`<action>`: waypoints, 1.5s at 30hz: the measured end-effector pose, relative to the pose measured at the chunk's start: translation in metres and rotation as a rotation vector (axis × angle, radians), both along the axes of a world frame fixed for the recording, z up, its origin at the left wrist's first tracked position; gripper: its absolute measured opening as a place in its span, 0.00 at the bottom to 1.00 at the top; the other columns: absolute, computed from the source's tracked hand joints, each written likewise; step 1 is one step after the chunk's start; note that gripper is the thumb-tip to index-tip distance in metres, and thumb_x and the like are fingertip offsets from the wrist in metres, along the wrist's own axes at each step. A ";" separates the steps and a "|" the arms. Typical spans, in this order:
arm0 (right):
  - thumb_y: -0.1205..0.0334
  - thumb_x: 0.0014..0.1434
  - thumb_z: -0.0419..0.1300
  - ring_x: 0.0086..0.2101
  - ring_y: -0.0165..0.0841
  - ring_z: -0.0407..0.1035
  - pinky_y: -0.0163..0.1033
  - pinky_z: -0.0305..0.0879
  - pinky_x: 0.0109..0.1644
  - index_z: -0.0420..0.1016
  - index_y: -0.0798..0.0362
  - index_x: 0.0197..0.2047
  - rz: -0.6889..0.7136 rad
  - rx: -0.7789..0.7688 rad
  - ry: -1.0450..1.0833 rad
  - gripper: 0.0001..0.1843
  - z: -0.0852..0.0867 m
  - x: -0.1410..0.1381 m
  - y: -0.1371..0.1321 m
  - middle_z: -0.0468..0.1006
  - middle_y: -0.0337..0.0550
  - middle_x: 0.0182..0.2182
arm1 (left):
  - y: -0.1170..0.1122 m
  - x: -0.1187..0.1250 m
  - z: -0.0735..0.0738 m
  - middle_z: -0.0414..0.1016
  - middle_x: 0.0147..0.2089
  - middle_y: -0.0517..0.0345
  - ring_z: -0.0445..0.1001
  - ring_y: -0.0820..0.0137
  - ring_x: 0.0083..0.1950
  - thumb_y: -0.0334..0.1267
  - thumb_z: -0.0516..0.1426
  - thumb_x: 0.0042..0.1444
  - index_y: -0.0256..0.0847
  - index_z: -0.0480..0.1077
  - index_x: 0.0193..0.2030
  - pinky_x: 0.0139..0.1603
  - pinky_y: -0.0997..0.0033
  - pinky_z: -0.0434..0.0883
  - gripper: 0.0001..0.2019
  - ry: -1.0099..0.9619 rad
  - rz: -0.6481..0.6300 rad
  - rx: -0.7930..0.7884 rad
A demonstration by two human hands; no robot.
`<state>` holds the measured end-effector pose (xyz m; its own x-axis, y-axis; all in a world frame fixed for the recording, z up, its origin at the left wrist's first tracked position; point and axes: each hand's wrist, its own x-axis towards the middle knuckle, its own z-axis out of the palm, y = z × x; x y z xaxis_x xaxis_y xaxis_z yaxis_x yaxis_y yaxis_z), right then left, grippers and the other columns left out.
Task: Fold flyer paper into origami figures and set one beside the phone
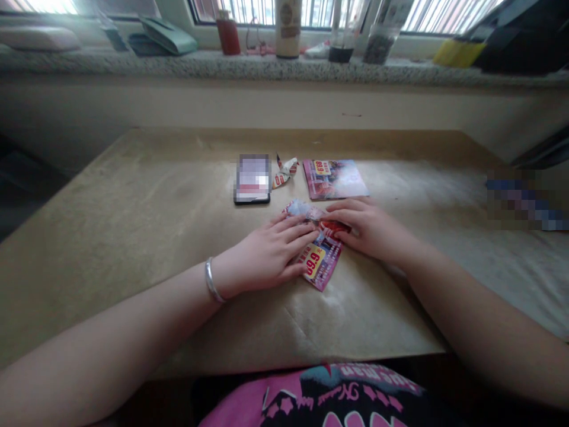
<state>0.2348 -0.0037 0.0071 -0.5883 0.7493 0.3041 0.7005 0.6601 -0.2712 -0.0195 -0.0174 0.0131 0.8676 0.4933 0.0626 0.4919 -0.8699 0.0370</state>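
A glossy printed paper flyer (324, 270), pink and blue with a yellow price patch, lies on the table in front of me, turned at a slant and folded in part. My left hand (278, 252), with a silver bangle at its wrist, rests flat across the flyer's left side, fingers stretched out. At the flyer's right edge, my right hand (367, 228) has its fingers and thumb around a reddish part of the paper. Both hands hide some of the sheet, so its full outline cannot be seen.
Beyond my hands are a phone (252, 178) with a blurred screen, a folded paper piece (285, 172) and a flat stack of similar flyers (338, 179). A blurred item (527, 201) lies far right. Bottles, including a red one (228, 32), line the stone windowsill (249, 66).
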 end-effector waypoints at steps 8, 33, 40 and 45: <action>0.54 0.55 0.64 0.59 0.43 0.62 0.52 0.59 0.64 0.71 0.52 0.59 0.193 -0.123 -0.024 0.28 -0.001 -0.002 -0.003 0.70 0.52 0.59 | 0.002 -0.002 -0.005 0.38 0.74 0.43 0.40 0.56 0.74 0.65 0.48 0.57 0.36 0.42 0.72 0.72 0.56 0.43 0.45 0.083 0.020 -0.134; 0.52 0.56 0.63 0.63 0.43 0.56 0.54 0.56 0.65 0.72 0.46 0.58 0.317 -0.149 -0.079 0.26 0.007 0.001 -0.005 0.68 0.45 0.61 | 0.035 -0.021 0.006 0.71 0.60 0.48 0.70 0.60 0.60 0.42 0.53 0.64 0.37 0.66 0.61 0.62 0.57 0.66 0.20 -0.007 -0.216 0.112; 0.56 0.56 0.65 0.62 0.41 0.58 0.53 0.56 0.65 0.72 0.46 0.58 0.329 -0.181 -0.042 0.26 0.003 0.001 -0.003 0.69 0.46 0.60 | 0.032 -0.026 0.008 0.72 0.58 0.50 0.71 0.65 0.59 0.27 0.52 0.62 0.37 0.69 0.58 0.60 0.65 0.70 0.18 -0.047 -0.187 0.099; 0.63 0.60 0.59 0.60 0.38 0.62 0.49 0.59 0.65 0.73 0.47 0.57 0.330 -0.182 -0.020 0.21 0.005 -0.002 -0.006 0.73 0.44 0.57 | 0.032 -0.027 0.004 0.72 0.59 0.52 0.71 0.67 0.60 0.28 0.51 0.63 0.38 0.69 0.58 0.60 0.67 0.70 0.18 -0.044 -0.163 0.062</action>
<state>0.2326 -0.0095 0.0117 -0.8115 0.5591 0.1697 0.4644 0.7934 -0.3935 -0.0463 0.0149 0.0172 0.9316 0.3399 0.1287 0.3429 -0.9394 -0.0009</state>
